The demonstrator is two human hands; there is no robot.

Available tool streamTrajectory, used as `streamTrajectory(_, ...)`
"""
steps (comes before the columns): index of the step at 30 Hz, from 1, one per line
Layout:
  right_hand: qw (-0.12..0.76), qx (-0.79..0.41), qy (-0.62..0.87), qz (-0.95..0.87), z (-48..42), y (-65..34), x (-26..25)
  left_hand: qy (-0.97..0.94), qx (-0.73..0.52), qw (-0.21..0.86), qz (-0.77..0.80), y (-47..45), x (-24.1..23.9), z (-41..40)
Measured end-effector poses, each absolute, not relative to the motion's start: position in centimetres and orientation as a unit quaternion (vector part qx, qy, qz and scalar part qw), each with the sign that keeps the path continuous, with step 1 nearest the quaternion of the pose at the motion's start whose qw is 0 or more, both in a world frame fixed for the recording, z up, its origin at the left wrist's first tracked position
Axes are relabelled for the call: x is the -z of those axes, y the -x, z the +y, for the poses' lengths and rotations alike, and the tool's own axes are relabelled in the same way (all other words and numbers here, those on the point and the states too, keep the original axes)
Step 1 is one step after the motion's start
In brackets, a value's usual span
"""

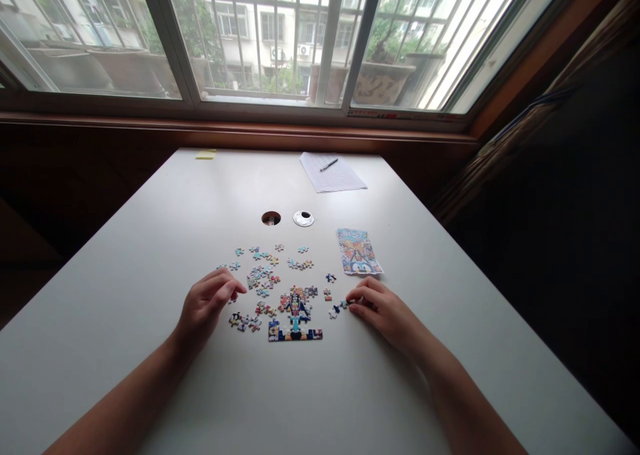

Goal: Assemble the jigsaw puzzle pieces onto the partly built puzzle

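A partly joined jigsaw [296, 316] lies on the white table [150, 255] between my hands. Several loose puzzle pieces [263, 272] are scattered beyond it and to its left. My left hand [207, 303] rests on the table left of the jigsaw, fingers curled and pointing right, with their tips touching loose pieces. My right hand [380, 307] lies to the right, fingertips pinched on a small piece [345, 304] at the table surface. A colourful reference picture [358, 251] lies just beyond my right hand.
A sheet of paper [333, 173] with a pen [329, 164] lies at the far edge. A yellow sticky pad [205, 154] sits far left. A cable hole [271, 218] and its round cap [303, 218] are mid-table. A window runs behind.
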State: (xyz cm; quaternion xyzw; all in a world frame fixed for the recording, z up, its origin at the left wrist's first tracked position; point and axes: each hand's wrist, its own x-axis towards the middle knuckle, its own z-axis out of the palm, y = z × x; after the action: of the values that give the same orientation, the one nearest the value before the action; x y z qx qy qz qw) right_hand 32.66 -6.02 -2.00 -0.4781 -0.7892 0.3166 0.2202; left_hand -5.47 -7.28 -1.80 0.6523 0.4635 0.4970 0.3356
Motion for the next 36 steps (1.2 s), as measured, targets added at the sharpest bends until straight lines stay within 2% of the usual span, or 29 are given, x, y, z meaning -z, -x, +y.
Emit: streamTrajectory(36, 0.203, -0.322, 0.488, -0.786, -5.99, -32.71, 1.72, -0.654, -0.490, 0.341, 0.464, 5.72, 2.05, -7.19)
